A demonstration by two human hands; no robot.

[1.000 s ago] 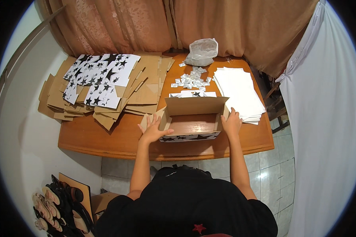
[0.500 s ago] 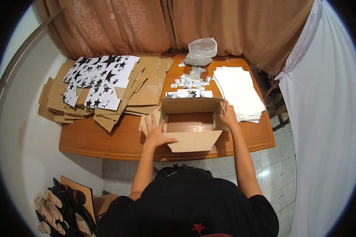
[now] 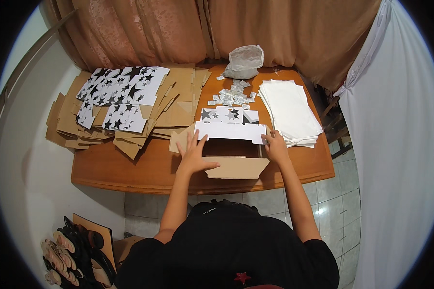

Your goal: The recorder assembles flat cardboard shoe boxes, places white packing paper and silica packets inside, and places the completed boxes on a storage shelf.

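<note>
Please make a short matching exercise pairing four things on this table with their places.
1. cardboard pile
2. white paper stack
3. plastic bag
4. carton

A. just beyond the small packets
B. between the left hand and the right hand
C. on the table's left part
D. on the table's right part

Pairs: 1-C, 2-D, 3-A, 4-B

This looks like a room in a home: patterned brown curtains [image 3: 140, 31] hang at twelve o'clock, casual shoes [image 3: 60, 255] cluster at eight, and pale floor tiles [image 3: 343, 192] show at four. Stacked cardboard [image 3: 176, 111] at ten and white sheets [image 3: 290, 113] at two give the polished wooden table [image 3: 113, 166] a workroom air.
</note>
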